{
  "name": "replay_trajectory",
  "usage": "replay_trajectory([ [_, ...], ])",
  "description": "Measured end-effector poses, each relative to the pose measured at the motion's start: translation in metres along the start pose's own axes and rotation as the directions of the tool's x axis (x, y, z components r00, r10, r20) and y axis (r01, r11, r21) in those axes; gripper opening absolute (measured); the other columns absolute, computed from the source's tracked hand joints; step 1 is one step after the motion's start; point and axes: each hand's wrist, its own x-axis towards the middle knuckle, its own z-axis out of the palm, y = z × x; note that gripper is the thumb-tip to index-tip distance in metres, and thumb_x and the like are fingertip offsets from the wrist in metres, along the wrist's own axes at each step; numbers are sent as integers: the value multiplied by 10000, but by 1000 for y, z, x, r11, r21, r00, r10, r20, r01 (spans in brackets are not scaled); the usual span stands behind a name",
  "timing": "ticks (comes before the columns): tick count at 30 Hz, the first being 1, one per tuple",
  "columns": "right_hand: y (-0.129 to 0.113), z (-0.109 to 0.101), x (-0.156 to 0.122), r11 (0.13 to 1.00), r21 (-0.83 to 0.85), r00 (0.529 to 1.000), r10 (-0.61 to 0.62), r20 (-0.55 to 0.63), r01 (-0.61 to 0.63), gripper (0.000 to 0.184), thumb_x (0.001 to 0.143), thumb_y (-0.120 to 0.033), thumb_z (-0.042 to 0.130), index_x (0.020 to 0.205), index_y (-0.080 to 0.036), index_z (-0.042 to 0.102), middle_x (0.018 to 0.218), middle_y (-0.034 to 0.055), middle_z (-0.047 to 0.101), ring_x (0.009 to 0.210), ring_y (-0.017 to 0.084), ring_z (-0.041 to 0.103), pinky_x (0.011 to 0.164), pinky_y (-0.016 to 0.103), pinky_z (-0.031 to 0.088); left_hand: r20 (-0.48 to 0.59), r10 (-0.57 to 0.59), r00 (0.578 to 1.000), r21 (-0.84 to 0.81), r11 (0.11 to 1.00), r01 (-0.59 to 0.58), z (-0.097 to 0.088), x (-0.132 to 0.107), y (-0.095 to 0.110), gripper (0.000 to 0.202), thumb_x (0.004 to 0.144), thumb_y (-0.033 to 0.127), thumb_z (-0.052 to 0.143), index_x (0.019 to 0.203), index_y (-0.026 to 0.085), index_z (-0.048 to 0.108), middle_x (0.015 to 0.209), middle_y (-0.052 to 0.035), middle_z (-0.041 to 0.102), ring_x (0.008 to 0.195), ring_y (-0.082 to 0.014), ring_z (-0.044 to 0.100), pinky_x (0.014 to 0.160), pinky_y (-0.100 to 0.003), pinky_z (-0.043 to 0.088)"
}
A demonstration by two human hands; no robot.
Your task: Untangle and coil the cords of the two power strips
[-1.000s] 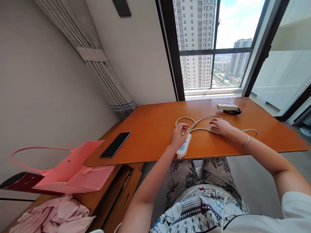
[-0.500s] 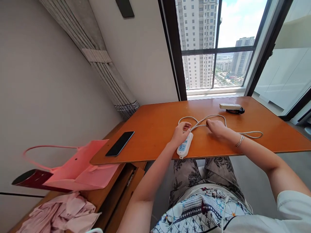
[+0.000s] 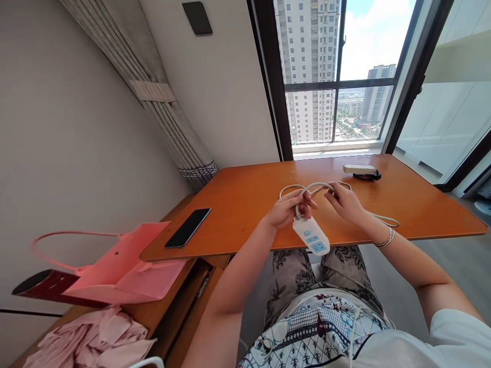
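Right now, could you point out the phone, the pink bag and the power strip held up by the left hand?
Phone [image 3: 187, 228]: head view, middle of its dark screen.
Pink bag [image 3: 121, 273]: head view, on its side.
Power strip [image 3: 311, 237]: head view, on its socket face.

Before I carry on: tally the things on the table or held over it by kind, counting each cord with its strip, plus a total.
Corded strips: 2 (white strip held at its cord end by the left hand; pale strip on the table)
Phones: 1 (dark phone)
Total: 3
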Motion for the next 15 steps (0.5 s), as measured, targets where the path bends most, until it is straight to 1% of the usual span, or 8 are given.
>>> replay_trajectory([
  [2,3,0,-7,998,-48,998,51,47,-48,283,984,-285,465,1211,-153,572,954,101,728,789,208,673,688,292,461,-107,117,987,-59,990,-124,4,-3,2,336,763,410,801,902,136,665,882,-114,780,576,-136,673,547,-223,500],
  [5,8,-2,-22,982,-155,985,127,113,-108,347,977,-237,446,1303,-155,532,1010,104,738,809,216,695,669,291,464,-231,185,955,-62,977,-204,5,-9,8,259,799,357,763,916,140,683,1065,-142,776,562,-100,648,533,-204,504],
  [7,12,-5,-34,956,-261,976,174,130,-136,374,979,-222,447,1339,-157,525,1028,97,747,783,213,703,611,277,437,-294,215,931,-52,969,-241,4,-14,12,224,801,329,758,912,147,692,1246,-147,722,598,-86,657,534,-191,514],
  [9,15,-9,-45,918,-375,978,181,107,-129,351,984,-221,459,1313,-164,567,1059,93,752,751,202,701,545,269,387,-339,264,903,-36,956,-293,3,-19,15,214,777,307,781,911,158,706,1404,-127,632,709,-91,693,563,-169,532],
  [11,16,-14,-53,882,-465,990,120,69,-75,306,995,-227,466,1248,-185,633,1054,76,754,711,181,688,506,272,342,-350,305,886,-6,945,-328,2,-22,17,234,743,300,814,910,168,719,1471,-109,578,805,-102,710,598,-155,546],
  [12,16,-16,-56,868,-495,996,66,56,-30,295,1001,-223,461,1217,-194,660,1025,67,754,694,169,678,500,272,332,-340,313,887,15,945,-327,3,-22,16,248,731,302,826,915,170,724,1474,-110,575,825,-109,714,614,-159,553],
  [14,12,-21,-57,843,-531,996,-77,46,90,300,1011,-199,448,1186,-194,692,931,54,743,689,151,663,516,269,345,-292,302,908,76,953,-293,5,-21,15,273,730,321,831,933,169,730,1456,-123,589,841,-132,726,658,-193,573],
  [15,8,-24,-56,828,-538,987,-155,49,157,304,1013,-186,446,1182,-183,699,890,53,732,704,146,659,537,265,362,-259,292,921,114,956,-271,7,-20,13,283,739,336,827,945,168,731,1439,-131,602,860,-152,735,692,-218,583],
])
